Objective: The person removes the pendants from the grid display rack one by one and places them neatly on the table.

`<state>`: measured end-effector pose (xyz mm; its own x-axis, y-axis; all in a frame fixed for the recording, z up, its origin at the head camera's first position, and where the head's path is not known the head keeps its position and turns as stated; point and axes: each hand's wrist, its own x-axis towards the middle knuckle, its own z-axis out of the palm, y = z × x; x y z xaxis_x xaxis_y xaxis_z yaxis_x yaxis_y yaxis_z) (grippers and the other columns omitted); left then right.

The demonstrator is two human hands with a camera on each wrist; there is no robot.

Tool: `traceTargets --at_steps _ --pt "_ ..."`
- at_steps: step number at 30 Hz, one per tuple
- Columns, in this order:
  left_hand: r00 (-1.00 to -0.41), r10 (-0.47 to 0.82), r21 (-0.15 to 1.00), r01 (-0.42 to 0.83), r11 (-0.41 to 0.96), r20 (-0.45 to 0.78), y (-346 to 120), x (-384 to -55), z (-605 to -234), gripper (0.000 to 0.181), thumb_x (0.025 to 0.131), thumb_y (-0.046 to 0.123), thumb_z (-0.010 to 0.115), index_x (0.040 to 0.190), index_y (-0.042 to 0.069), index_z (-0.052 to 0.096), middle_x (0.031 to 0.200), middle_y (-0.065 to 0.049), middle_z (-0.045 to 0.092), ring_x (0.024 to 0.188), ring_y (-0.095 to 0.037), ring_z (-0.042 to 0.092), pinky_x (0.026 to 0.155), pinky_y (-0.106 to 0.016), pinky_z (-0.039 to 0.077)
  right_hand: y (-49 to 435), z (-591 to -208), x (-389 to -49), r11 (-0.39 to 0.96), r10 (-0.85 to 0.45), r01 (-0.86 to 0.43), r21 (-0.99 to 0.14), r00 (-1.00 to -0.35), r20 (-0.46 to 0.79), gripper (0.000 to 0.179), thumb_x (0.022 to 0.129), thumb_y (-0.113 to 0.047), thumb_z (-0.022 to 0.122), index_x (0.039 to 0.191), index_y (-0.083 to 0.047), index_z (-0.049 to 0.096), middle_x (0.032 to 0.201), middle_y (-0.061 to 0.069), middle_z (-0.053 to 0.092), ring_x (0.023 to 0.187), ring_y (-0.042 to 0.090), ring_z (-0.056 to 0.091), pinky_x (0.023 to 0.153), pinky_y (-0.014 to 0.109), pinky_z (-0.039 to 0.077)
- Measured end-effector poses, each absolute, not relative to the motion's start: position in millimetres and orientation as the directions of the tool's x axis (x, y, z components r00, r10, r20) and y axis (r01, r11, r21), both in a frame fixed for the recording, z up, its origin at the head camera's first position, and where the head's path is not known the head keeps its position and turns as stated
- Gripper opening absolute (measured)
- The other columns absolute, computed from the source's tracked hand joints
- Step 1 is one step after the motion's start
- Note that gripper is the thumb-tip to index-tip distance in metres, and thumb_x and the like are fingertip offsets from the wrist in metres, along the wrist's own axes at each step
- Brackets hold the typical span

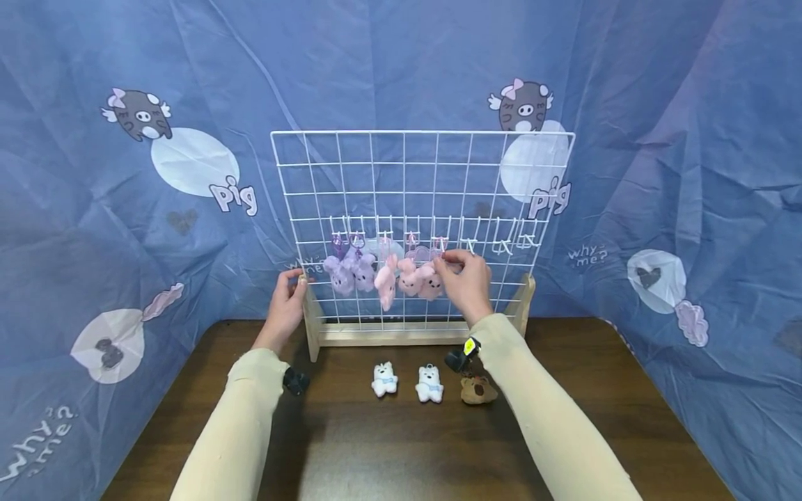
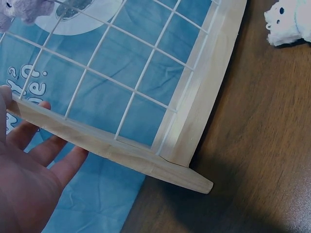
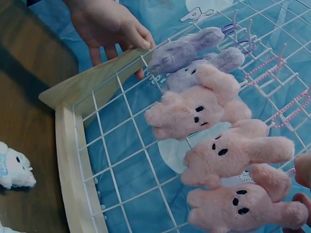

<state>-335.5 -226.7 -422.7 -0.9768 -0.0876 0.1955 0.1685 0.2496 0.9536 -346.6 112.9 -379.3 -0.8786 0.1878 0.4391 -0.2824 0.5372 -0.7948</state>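
A white wire grid [image 1: 426, 165] stands upright in a wooden base [image 1: 376, 337]. My left hand [image 1: 286, 304] holds the left wooden upright [image 2: 109, 151], thumb on its edge and the other fingers behind. Two purple plush keychains [image 1: 342, 277] hang from hooks on the left. Beside them hang three pink plush keychains on beaded chains; the leftmost pink plush keychain [image 3: 187, 114] is turned sideways in the head view. My right hand [image 1: 468, 282] is at the rightmost pink plush keychain [image 3: 238, 208], its thumb and finger pinching near the ear; the exact contact is partly hidden.
On the brown table [image 1: 376, 445] before the stand lie two white plush bears [image 1: 385, 380] with blue bows and a brown plush [image 1: 477, 391], partly beside the right sleeve. Several bare hooks [image 1: 503, 246] sit right of the pink plushes. A blue printed cloth [image 1: 388, 62] hangs behind.
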Motion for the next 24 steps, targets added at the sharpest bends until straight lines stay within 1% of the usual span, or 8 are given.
traceTargets --at_steps 3,7,12,16,19,22,24 --pt "-0.972 -0.092 0.952 0.186 0.244 0.214 -229.8 -344.5 -435.1 0.04 0.115 0.015 0.039 0.148 -0.006 0.036 0.148 -0.033 0.053 0.125 -0.036 0.051 0.086 -0.026 0.038 113.2 -380.2 -348.2 0.531 0.203 -0.284 -0.799 -0.873 0.445 0.019 0.096 -0.02 0.079 0.107 -0.004 0.08 0.107 0.014 0.079 0.096 0.029 0.075 0.09 0.043 0.056" --pt "-0.964 -0.114 0.949 0.208 0.237 0.24 -235.1 -358.6 -453.7 0.04 0.115 0.021 0.04 0.149 -0.002 0.037 0.148 -0.028 0.057 0.125 -0.029 0.052 0.091 -0.026 0.036 113.8 -381.0 -348.1 0.507 0.206 -0.285 -0.814 -0.876 0.435 0.019 0.096 -0.02 0.078 0.107 -0.004 0.079 0.105 0.014 0.079 0.095 0.028 0.075 0.09 0.042 0.056" --pt "-0.964 -0.117 0.949 0.203 0.243 0.237 -235.1 -358.6 -452.8 0.04 0.115 0.02 0.04 0.148 -0.001 0.037 0.148 -0.027 0.057 0.12 -0.027 0.051 0.087 -0.025 0.037 115.7 -381.3 -345.6 0.439 0.192 -0.299 -0.847 -0.89 0.414 0.019 0.097 -0.019 0.077 0.107 -0.003 0.078 0.104 0.015 0.078 0.097 0.028 0.073 0.091 0.04 0.056" --pt "-0.967 -0.116 0.95 0.196 0.242 0.229 -235.9 -360.6 -452.7 0.04 0.115 0.018 0.039 0.149 -0.003 0.036 0.148 -0.03 0.055 0.118 -0.027 0.051 0.083 -0.022 0.037 118.3 -382.3 -344.9 0.376 0.164 -0.32 -0.87 -0.9 0.403 0.019 0.098 -0.016 0.076 0.109 -0.001 0.077 0.103 0.017 0.078 0.096 0.026 0.073 0.089 0.033 0.055" --pt "-0.968 -0.114 0.955 0.192 0.227 0.222 -236.4 -362.1 -452.7 0.039 0.115 0.015 0.038 0.149 -0.004 0.036 0.148 -0.032 0.054 0.118 -0.03 0.052 0.083 -0.022 0.038 120.9 -383.0 -343.7 0.339 0.135 -0.336 -0.879 -0.907 0.398 0.02 0.099 -0.015 0.074 0.111 0.001 0.075 0.103 0.018 0.078 0.093 0.023 0.071 0.084 0.025 0.054" --pt "-0.968 -0.117 0.957 0.19 0.22 0.22 -236.5 -362.6 -453.2 0.039 0.115 0.015 0.038 0.149 -0.004 0.036 0.148 -0.032 0.054 0.121 -0.031 0.051 0.085 -0.023 0.038 123.8 -383.4 -341.1 0.3 0.116 -0.337 -0.892 -0.916 0.385 0.019 0.1 -0.016 0.073 0.111 0.0 0.075 0.103 0.016 0.078 0.089 0.017 0.069 0.078 0.02 0.052" --pt "-0.968 -0.12 0.955 0.187 0.232 0.218 -235.7 -362.1 -453.1 0.04 0.115 0.016 0.039 0.149 -0.004 0.036 0.148 -0.031 0.055 0.123 -0.03 0.052 0.087 -0.023 0.038 125.3 -384.0 -339.5 0.282 0.111 -0.338 -0.898 -0.918 0.38 0.019 0.101 -0.016 0.072 0.111 0.0 0.075 0.102 0.016 0.078 0.086 0.015 0.068 0.075 0.019 0.052"
